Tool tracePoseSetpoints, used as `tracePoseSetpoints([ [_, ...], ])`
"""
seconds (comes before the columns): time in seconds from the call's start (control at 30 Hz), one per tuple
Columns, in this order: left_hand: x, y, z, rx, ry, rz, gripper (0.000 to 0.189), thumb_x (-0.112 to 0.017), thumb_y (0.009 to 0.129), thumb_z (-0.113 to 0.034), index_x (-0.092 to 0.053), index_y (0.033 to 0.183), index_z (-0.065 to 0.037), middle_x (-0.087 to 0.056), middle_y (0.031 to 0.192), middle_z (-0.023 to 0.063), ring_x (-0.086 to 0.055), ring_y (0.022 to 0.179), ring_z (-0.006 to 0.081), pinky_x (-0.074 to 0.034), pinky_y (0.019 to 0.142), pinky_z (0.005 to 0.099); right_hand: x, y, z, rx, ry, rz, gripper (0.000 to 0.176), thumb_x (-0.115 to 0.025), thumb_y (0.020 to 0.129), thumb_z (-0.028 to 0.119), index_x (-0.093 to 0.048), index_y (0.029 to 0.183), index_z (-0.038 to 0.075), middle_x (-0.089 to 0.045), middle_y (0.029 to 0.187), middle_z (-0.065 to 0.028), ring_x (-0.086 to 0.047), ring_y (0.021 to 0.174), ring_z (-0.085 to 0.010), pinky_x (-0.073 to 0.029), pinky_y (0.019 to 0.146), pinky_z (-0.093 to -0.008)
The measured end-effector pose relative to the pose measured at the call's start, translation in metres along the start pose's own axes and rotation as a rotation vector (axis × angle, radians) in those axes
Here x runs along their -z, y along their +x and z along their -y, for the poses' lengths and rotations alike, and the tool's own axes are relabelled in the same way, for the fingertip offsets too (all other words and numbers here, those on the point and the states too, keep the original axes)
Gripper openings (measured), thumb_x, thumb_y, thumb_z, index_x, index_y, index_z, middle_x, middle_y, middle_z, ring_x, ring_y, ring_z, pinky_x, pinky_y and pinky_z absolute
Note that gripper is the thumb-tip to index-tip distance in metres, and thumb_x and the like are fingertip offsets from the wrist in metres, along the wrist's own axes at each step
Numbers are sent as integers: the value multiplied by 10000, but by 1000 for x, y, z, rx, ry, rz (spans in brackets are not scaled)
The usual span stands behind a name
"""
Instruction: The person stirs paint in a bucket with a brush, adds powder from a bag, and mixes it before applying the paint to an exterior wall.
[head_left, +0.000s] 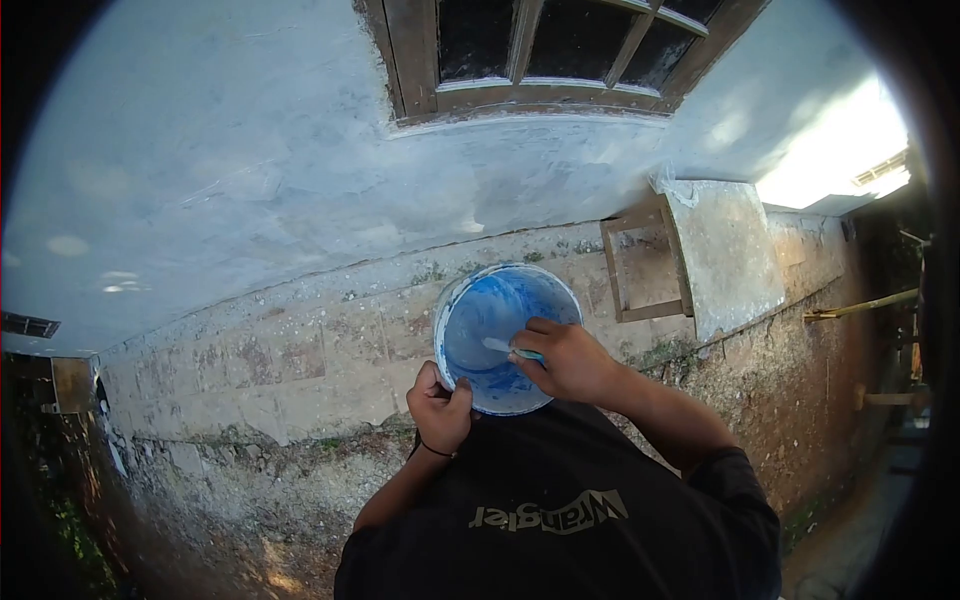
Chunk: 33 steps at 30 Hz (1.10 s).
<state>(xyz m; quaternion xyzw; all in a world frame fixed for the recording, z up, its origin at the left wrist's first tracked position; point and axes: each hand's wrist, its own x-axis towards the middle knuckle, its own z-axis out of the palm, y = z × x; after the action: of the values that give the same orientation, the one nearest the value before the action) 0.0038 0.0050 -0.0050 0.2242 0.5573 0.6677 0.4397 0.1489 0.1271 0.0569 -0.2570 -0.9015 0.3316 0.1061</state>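
My left hand (440, 408) grips the rim of a paint bucket (449, 300), its thumb inside and its fingers outside. The bucket is tilted, with its mouth toward me. Blue streaks mark its inner wall, and pale bluish stuff shows inside. Over the bucket's mouth, my right hand (568, 362) is closed around a small tool (497, 345) with a teal handle and a pale, whitish end; its exact kind is hard to make out. That pale end points left, inside the bucket's opening. The palm hides part of the handle.
A pale blue wall (250, 130) stands ahead, with a wooden-framed window (570, 95) in it. At its foot runs a paint-spotted stone ledge (280, 360). A wooden frame (648, 268) and a pale board (730, 255) lean on the right, near a bamboo pole (865, 304).
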Motion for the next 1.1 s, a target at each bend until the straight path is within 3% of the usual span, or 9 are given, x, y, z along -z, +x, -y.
tracePoseSetpoints([
  [0.23, -4, 3, -2, 55, 39, 60, 116, -506, 824, 34, -426, 755, -15, -541, 664, 61, -509, 460, 72, -432, 389, 200, -24, 18, -3, 44, 189, -218, 151, -627, 787, 127, -598, 893, 24, -574, 787, -131, -597, 655, -322, -493, 567, -366],
  [0.33, -4, 3, -1, 70, 26, 56, 121, -504, 826, 29, -420, 756, -23, -539, 663, 58, -510, 459, 73, -433, 385, 199, -13, 22, -3, -27, 56, -266, 153, -634, 788, 124, -600, 889, 14, -577, 785, -137, -602, 670, -322, -492, 577, -361],
  [0.4, -3, 4, -1, 73, 7, 44, 121, -504, 827, 27, -419, 759, -25, -538, 664, 58, -511, 460, 73, -433, 383, 198, -5, 17, -7, -56, 4, -321, 148, -601, 796, 109, -566, 900, 10, -536, 750, -147, -566, 628, -350, -467, 562, -411],
  [0.5, 0, 4, -1, 73, 9, 45, 117, -504, 827, 26, -420, 766, -26, -541, 672, 59, -511, 462, 72, -434, 380, 198, -2, 6, -3, -187, 12, -267, 150, -599, 799, 114, -564, 900, 8, -543, 767, -158, -569, 634, -357, -467, 566, -413],
  [0.73, -2, 3, -1, 55, 6, 68, 106, -511, 828, 21, -429, 774, -21, -541, 678, 56, -509, 469, 69, -431, 384, 195, -18, 11, 10, -118, 231, -141, 155, -590, 803, 113, -560, 911, 5, -557, 796, -166, -575, 646, -364, -472, 582, -417],
  [0.8, -1, 2, -3, 53, 21, 74, 105, -513, 828, 19, -431, 776, -19, -541, 678, 56, -508, 470, 68, -430, 385, 194, -19, 18, 1, -1, 101, -308, 145, -633, 782, 99, -598, 890, 9, -582, 808, -148, -599, 591, -314, -484, 520, -365],
  [0.93, 2, -1, -2, 60, 9, 44, 104, -515, 831, 16, -431, 777, -15, -542, 674, 59, -508, 467, 70, -425, 384, 193, -2, 12, -5, -41, -98, -373, 141, -632, 778, 89, -598, 894, 16, -584, 807, -142, -603, 635, -313, -484, 515, -364],
  [1.0, 3, -1, -2, 49, -6, 37, 103, -515, 831, 16, -432, 777, -13, -540, 669, 60, -507, 466, 72, -424, 383, 193, 3, 5, -1, -209, -6, -228, 154, -606, 794, 119, -574, 908, 21, -558, 797, -147, -578, 659, -346, -473, 578, -415],
  [1.1, 2, -1, -2, 48, 0, 46, 104, -515, 829, 20, -432, 776, -13, -537, 660, 61, -505, 456, 76, -425, 382, 197, -16, -1, 4, -56, 147, -152, 154, -610, 793, 114, -573, 907, 19, -554, 785, -147, -575, 646, -344, -469, 566, -412],
])
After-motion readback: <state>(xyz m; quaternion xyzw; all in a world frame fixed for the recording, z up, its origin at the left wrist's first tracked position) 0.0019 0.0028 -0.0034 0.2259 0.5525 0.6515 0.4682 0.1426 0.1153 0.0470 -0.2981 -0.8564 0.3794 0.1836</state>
